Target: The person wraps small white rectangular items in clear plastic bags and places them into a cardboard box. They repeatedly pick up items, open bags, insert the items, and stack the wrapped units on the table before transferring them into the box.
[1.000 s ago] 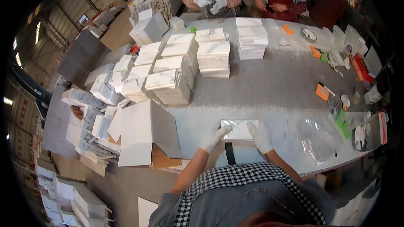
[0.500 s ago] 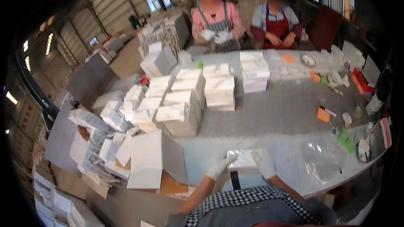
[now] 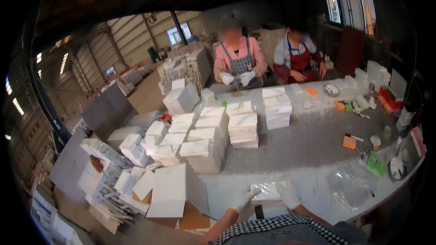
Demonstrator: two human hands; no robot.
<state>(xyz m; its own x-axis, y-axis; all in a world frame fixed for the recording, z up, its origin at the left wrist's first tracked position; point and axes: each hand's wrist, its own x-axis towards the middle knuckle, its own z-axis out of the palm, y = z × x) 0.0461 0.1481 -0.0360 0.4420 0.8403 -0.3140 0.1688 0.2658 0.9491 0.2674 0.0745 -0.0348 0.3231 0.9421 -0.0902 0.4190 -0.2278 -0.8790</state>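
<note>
A small stack of white tiles (image 3: 267, 192), with shiny clear plastic film over its top, sits at the near edge of the table. My left hand (image 3: 244, 199), in a white glove, grips its left side. On the opposite side my gloved right hand (image 3: 289, 194) holds it, fingers pointing away from me. A dark strip (image 3: 259, 212) shows just in front of the stack, close to my checked apron. To the left stands an open white carton (image 3: 175, 190) with its flaps spread.
Several stacks of marble-patterned tiles (image 3: 243, 129) fill the table's left and middle. Clear plastic bags (image 3: 354, 186) lie at right, near green boxes (image 3: 376, 163) and an orange box (image 3: 349, 142). Two people in aprons, one with white gloves (image 3: 240, 78), are across the table.
My view has tilted upward, so the table and everything on it appear lower. Both hands stay on the tile stack. The far-right person's hands have moved apart.
</note>
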